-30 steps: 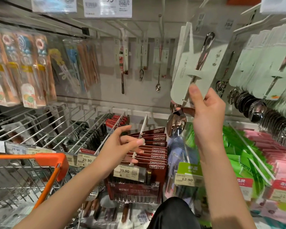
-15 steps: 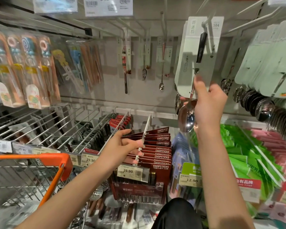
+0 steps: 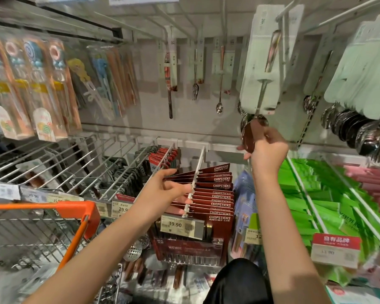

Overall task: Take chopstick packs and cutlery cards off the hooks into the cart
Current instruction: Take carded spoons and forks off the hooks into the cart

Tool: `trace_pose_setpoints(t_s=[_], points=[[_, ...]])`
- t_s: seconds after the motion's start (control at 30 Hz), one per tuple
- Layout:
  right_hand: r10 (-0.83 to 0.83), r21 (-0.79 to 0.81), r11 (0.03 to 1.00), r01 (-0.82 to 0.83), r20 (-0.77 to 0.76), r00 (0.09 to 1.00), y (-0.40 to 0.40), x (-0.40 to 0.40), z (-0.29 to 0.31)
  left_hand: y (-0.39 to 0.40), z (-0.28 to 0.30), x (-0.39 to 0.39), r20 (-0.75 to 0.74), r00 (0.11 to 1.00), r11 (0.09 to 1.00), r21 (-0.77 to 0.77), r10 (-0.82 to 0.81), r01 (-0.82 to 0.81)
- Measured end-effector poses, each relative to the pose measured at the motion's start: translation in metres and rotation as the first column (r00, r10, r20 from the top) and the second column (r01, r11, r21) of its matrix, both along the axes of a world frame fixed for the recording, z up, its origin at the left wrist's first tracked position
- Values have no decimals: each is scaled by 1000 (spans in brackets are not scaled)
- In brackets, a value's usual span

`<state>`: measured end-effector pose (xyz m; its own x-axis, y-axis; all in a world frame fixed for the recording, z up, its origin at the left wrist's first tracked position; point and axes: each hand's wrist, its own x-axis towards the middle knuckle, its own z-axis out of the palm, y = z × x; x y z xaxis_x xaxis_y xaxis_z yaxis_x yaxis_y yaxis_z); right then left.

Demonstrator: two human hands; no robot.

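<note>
At lower left waits the orange-rimmed cart [image 3: 53, 218]; centre frame, the left hand [image 3: 162, 189] pinches the red chopstick packs [image 3: 215, 194]. Upper right, the right hand [image 3: 266, 148] grips a carded spoon [image 3: 261, 69]; slide it straight along its hook.

Grey pegboard wall [image 3: 145, 119], shop aisle.
</note>
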<state>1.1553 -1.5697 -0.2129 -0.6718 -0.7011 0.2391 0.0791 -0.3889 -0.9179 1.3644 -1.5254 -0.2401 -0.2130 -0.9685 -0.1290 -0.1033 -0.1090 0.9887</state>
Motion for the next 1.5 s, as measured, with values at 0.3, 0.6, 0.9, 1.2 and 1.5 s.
trace_pose_setpoints(t_s=[0.3,0.6,0.9,1.2,1.5], points=[[93,351,927,-135,133,987,-4,-1,-18,-4,-1,14,343,913,972,9,-223,235],[498,515,758,-400,-60,865,26,58,-11,0,17,35,723,524,781,36,-451,624],[818,567,568,-597,-309,484,50,161,28,40,23,146,448,889,935,-269,-91,231],[865,661,310,-683,-494,-86,94,313,22,145,-35,271,148,911,913,-202,386,-354],[548,927,238,-289,-374,-748,150,431,-13,261,-172,343,321,654,522,409,685,-748]])
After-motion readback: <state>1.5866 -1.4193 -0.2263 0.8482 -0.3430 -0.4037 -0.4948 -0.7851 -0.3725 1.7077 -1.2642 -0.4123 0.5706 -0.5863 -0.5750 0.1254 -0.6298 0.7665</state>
